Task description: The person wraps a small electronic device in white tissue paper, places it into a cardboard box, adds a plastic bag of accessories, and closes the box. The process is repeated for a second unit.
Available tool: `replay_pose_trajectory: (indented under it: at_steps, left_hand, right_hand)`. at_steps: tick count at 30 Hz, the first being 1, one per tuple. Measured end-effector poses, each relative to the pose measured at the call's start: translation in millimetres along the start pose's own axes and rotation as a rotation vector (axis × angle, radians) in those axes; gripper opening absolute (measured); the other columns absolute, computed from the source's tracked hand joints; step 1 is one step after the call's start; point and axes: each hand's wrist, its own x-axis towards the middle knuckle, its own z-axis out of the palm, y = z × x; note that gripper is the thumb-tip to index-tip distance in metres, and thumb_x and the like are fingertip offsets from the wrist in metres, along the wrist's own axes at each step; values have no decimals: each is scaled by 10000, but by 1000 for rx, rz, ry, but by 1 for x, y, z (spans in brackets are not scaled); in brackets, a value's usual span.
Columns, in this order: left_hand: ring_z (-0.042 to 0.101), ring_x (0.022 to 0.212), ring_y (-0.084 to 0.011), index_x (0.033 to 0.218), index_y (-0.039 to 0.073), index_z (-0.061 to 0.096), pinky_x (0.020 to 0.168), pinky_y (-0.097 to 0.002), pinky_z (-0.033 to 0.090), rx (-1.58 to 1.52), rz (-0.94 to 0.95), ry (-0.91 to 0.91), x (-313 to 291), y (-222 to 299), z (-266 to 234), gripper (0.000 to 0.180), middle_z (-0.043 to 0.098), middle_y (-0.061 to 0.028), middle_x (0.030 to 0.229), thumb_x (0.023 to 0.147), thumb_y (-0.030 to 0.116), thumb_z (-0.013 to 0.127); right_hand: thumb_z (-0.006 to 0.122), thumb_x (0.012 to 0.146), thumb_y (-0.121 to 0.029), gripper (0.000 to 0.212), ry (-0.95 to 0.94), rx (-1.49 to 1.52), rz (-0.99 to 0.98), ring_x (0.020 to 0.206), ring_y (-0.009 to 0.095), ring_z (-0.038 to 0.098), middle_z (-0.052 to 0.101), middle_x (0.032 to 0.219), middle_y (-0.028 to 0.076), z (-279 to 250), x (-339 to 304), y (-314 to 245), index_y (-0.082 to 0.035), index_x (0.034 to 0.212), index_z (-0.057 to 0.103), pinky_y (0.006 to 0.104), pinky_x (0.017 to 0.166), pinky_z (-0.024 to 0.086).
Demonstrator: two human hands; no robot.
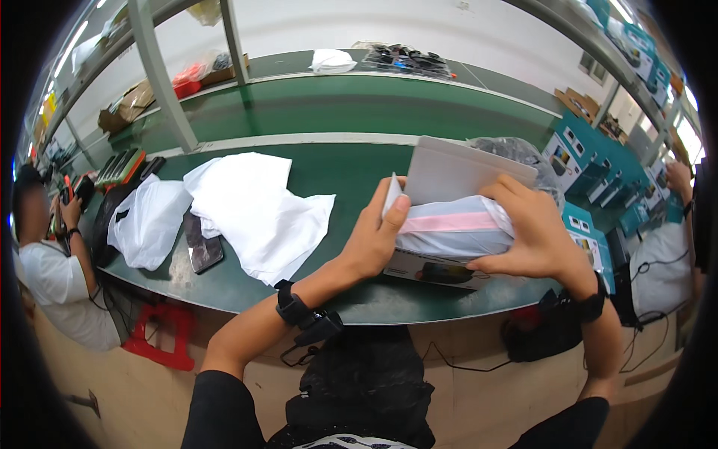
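Observation:
An open cardboard box [431, 272] stands before me at the table's near edge, its pale lid [460, 173] raised at the back. In its opening lies a white-wrapped bundle [455, 226] with a pink stripe along it; how deep it sits, I cannot tell. My left hand [374, 236] grips the box's left side flap, thumb on the near side. Round the bundle's right end curves my right hand [532, 232], fingers over the top and thumb low by the box's front edge.
White bags or sheets [254, 206], a dark phone-like device [203, 248] and a translucent plastic bag [149, 224] lie leftward on the green table. Teal boxes [591, 168] crowd the right. Another person [60, 277] sits at left; a further person's hand [679, 179] shows at far right.

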Motion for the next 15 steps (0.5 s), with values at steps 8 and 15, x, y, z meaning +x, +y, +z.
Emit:
replay_pose_trajectory:
  at_steps: [8,15]
  left_hand:
    - [480,1223,-196,1401,8,381,1070,-347,352,-17,-89,-119,1,5,-4,731,506,-126,1299,1011,625,370]
    - [511,1151,-203,1367,18,422,1054,-350,361,-196,12,37,-1,3,6,637,558,-104,1223,1050,562,326]
  right_hand:
    - [909,570,-299,713,121,224,94,964,253,648,636,1065,141,-4,-10,10,5,1140,606,338,872,494]
    - [893,634,-305,708,199,469,313,1028,224,658,670,1047,150,5,-11,-6,18,1170,561,328,926,487]
